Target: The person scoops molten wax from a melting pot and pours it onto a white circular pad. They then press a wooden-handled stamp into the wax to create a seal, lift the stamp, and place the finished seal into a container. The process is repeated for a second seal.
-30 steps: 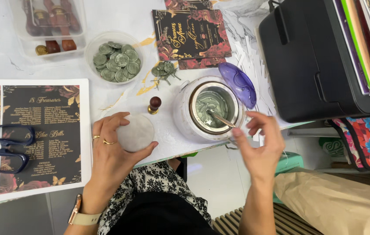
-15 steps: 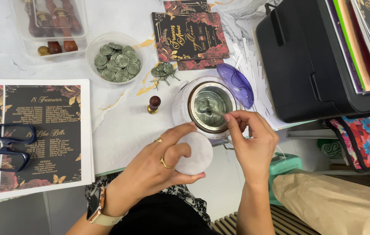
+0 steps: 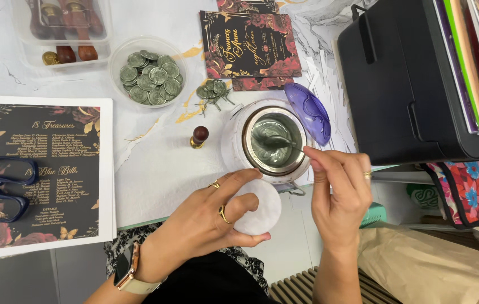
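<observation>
My left hand grips the white round disc just beside the melting pot; my right hand pinches the spoon, apparently dipped in green wax. Lift the spoon level; keep the disc close.

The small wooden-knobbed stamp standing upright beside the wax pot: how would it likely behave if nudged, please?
The stamp looks tall for its narrow brass base, so it would probably tip easily. Once down, its round shape might let it roll on the smooth marble-look table. It seems rigid, not fragile.
</observation>
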